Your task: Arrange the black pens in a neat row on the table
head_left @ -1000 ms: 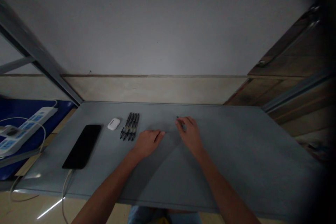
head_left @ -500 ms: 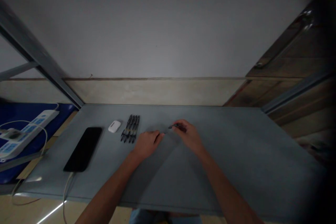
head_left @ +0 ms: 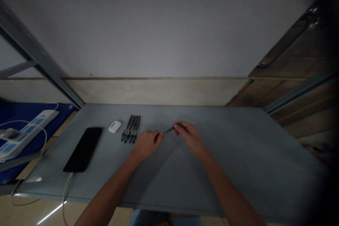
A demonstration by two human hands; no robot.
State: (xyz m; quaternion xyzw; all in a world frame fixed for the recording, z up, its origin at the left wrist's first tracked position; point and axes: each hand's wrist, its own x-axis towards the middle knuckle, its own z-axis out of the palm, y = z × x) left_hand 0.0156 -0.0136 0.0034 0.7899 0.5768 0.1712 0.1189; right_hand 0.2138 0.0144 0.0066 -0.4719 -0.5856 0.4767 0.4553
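Note:
My left hand [head_left: 147, 143] is closed in a pinch on a thin piece of a pen, most of which its fingers hide. Opposite it, my right hand [head_left: 189, 135] pinches a dark pen part [head_left: 171, 128] that slants down toward the left fingertips. The two pieces meet in one line between my hands, just above the table; whether they are joined I cannot tell. Several dark pens with clear barrels [head_left: 131, 129] lie side by side to the left of my left hand.
On the grey table [head_left: 238, 155] are a white earbud case [head_left: 114, 126] and a black phone [head_left: 83, 150] with a cable [head_left: 65, 194] hanging over the front edge. A white power strip [head_left: 26, 136] lies on a blue surface at the left. A wall rises behind the table.
The gap between the two pen pieces has closed, and they now meet end to end. My left hand has shifted slightly left; the dark part in my right hand reaches further toward it.

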